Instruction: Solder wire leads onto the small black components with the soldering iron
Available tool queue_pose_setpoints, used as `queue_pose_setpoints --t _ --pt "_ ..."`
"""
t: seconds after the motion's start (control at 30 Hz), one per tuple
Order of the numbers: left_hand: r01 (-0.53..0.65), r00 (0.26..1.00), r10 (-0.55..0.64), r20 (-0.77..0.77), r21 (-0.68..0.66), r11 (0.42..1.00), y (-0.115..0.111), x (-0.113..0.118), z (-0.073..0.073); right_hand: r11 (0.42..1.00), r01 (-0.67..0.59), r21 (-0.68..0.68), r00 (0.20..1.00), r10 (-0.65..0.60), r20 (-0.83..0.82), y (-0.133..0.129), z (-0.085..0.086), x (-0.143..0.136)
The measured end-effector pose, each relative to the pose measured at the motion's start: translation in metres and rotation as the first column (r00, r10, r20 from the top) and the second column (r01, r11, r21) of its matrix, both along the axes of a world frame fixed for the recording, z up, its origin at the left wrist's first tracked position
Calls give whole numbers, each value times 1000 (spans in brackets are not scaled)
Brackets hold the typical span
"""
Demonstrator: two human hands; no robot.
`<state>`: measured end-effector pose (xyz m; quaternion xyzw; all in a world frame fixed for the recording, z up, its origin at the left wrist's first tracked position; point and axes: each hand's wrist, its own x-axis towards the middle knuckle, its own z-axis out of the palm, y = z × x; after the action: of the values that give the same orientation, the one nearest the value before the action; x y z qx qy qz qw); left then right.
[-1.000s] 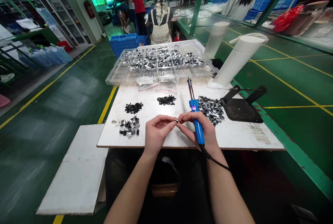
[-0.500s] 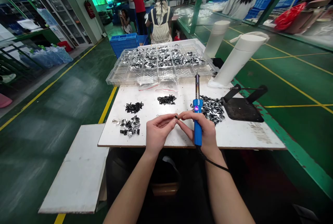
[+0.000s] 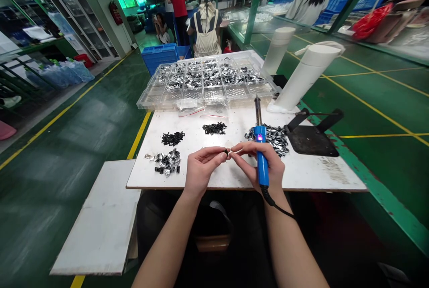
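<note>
Between thumb and forefinger, my left hand point(image 3: 203, 167) pinches a small black part point(image 3: 226, 152), too small to name. My right hand point(image 3: 264, 163) holds a blue soldering iron point(image 3: 262, 156) against its palm, tip pointing up and its small light lit. The thumb and forefinger of that hand come close to the black part; whether they touch it I cannot tell. On the white table point(image 3: 214, 182) lie two piles of tiny black parts point(image 3: 173, 138), a heap of silvery pieces point(image 3: 167, 162) at left, and black-and-silver strips point(image 3: 276, 138) behind my right hand.
A clear compartment tray point(image 3: 206, 93) full of shiny pieces spans the back of the table. Two white rolls point(image 3: 306, 73) and a black metal stand point(image 3: 313, 138) are at right. A lower white board point(image 3: 97, 221) sits at left. Several people are beyond the tray.
My right hand has shifted slightly right, and the soldering iron now leans more to the left at its tip. The right fingertips have drawn a little away from the part in my left hand.
</note>
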<state>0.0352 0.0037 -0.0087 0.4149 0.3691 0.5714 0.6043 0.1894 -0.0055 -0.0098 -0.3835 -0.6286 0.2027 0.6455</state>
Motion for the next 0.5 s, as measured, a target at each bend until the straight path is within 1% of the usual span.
queue_pose_setpoints --t 0.07,0.2,0.33,0.4,0.5 --pt "30 1000 -30 -2 3 1000 1 -1 -1 1000 -4 -12 1000 4 -9 0 1 -1" --pt "51 999 -51 -16 30 998 2 -2 0 999 5 -45 1000 -5 15 -1 2 -1" --pt "84 996 -84 -5 18 996 2 -3 2 999 -15 -35 1000 16 23 -1 0 1" --pt "76 997 -76 -4 -19 997 2 -3 2 999 -24 -27 999 25 22 0 -2 2" --pt "28 1000 -29 -4 -69 997 1 -2 2 998 -39 -39 999 40 16 0 -2 3"
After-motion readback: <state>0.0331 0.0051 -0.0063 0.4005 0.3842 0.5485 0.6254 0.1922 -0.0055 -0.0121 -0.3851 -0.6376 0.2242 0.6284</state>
